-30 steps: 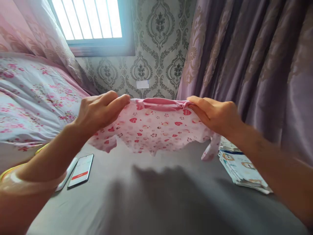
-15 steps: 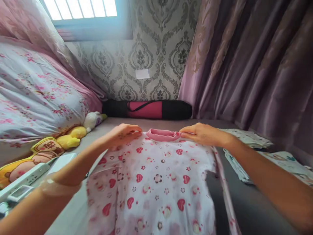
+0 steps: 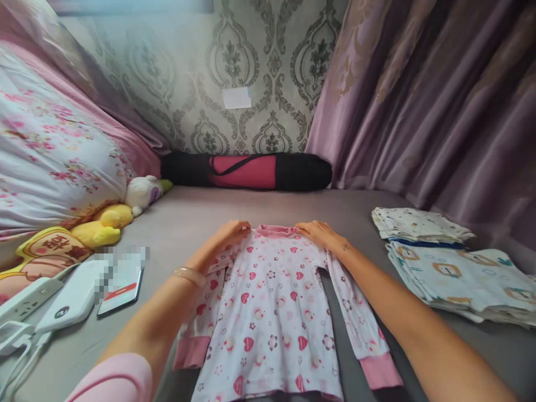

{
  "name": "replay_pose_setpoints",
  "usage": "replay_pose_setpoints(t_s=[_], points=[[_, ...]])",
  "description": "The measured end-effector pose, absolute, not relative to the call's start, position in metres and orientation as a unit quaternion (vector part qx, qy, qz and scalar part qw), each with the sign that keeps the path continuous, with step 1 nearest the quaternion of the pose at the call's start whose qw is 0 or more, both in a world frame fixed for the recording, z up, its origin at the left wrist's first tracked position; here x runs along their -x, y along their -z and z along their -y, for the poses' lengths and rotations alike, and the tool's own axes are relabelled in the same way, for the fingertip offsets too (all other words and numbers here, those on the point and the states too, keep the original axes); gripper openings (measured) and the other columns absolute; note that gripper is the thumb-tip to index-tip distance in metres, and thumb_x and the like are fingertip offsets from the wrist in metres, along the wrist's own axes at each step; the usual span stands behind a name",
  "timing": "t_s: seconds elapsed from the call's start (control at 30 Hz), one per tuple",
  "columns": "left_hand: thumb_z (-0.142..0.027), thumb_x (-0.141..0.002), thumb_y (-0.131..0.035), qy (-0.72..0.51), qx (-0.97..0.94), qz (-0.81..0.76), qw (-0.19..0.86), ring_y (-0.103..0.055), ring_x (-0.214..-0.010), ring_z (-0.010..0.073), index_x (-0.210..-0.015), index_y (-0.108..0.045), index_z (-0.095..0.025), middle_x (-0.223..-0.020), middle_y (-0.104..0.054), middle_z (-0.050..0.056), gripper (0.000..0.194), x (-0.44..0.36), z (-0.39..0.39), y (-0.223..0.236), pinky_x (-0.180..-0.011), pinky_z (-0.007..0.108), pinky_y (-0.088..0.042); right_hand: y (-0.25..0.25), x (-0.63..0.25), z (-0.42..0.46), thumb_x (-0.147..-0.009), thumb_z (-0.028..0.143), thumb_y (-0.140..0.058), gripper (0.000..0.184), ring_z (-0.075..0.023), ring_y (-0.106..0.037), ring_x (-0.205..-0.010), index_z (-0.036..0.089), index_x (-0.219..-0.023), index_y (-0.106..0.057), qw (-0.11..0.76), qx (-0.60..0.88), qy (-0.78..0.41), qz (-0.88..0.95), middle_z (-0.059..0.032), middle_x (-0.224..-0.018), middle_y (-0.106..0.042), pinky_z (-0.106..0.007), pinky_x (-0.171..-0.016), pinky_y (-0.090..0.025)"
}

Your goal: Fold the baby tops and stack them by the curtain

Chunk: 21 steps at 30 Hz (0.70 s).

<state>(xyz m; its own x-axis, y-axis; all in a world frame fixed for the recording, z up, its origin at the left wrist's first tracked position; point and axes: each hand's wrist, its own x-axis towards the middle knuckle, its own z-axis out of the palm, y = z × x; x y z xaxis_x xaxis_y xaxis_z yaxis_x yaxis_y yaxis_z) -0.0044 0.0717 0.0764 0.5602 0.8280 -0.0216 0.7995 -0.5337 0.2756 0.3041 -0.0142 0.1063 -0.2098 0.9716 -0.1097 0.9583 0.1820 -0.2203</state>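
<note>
A small long-sleeved shirt [image 3: 274, 312], white with red hearts and flowers, lies spread on the grey bed sheet. Its pink neckband [image 3: 274, 230] points away from me, and the pink cuffs [image 3: 379, 371] lie near me, one on each side. My left hand [image 3: 234, 230] pinches the shoulder cloth just left of the neckband. On the other side of the collar, my right hand [image 3: 320, 233] has its fingers closed on the other shoulder. Both forearms reach over the sleeves; the left one partly covers its sleeve.
Folded printed cloths [image 3: 456, 273] lie in stacks at the right. To the left are a phone [image 3: 121, 290], a white power bank [image 3: 73, 296], a power strip [image 3: 31, 296] and plush toys [image 3: 96, 226]. A black and red rolled bag [image 3: 247, 171] rests against the wall.
The shirt has come down flat onto the bed, its sleeves now lying out at the sides. Both hands still grip the shoulders. My view has tilted downward.
</note>
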Motion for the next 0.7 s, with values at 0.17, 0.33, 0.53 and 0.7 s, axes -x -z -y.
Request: replay_pose_setpoints(t_s=[0.17, 0.33, 0.53, 0.7], points=[[-0.038, -0.089, -0.045, -0.047, -0.876, -0.461, 0.133, -0.065, -0.082, 0.0182, -0.106, -0.068, -0.024, -0.094, -0.073, 0.004, 0.032, 0.0, -0.101, -0.073, -0.067, 0.022, -0.045, -0.096, -0.307, -0.013, -0.099, 0.047, -0.036, 0.04, -0.0253, -0.064, -0.104, 0.031, -0.126, -0.061, 0.017, 0.631, -0.108, 0.768, -0.0073, -0.116, -0.069, -0.031, -0.083, -0.044], [-0.037, -0.088, -0.045, -0.045, -0.873, -0.465, 0.141, -0.065, -0.082, 0.0186, -0.107, -0.068, -0.023, -0.094, -0.072, 0.005, 0.033, -0.001, -0.128, -0.071, -0.067, 0.022, -0.045, -0.09, -0.309, -0.041, -0.1, 0.045, -0.036, 0.039, -0.0253, -0.063, -0.106, 0.031, -0.125, -0.061, 0.011, 0.633, -0.091, 0.768, -0.0069, -0.116, -0.069, -0.031, -0.084, -0.044], [-0.034, -0.088, -0.047, -0.052, -0.87, -0.469, 0.144, -0.064, -0.08, 0.0192, -0.109, -0.069, -0.022, -0.094, -0.072, 0.007, 0.033, -0.004, -0.149, -0.072, -0.069, 0.024, -0.045, -0.088, -0.311, -0.069, -0.1, 0.047, -0.035, 0.041, -0.0261, -0.063, -0.107, 0.031, -0.127, -0.06, 0.005, 0.627, -0.086, 0.775, -0.0077, -0.117, -0.069, -0.031, -0.084, -0.044], [-0.037, -0.086, -0.049, -0.054, -0.859, -0.487, 0.146, -0.064, -0.084, 0.0202, -0.106, -0.07, -0.024, -0.093, -0.072, 0.006, 0.032, -0.004, -0.171, -0.066, -0.071, 0.024, -0.045, -0.085, -0.31, -0.086, -0.1, 0.048, -0.034, 0.042, -0.0271, -0.063, -0.106, 0.029, -0.126, -0.061, 0.01, 0.629, -0.082, 0.773, -0.0092, -0.117, -0.069, -0.032, -0.084, -0.043]])
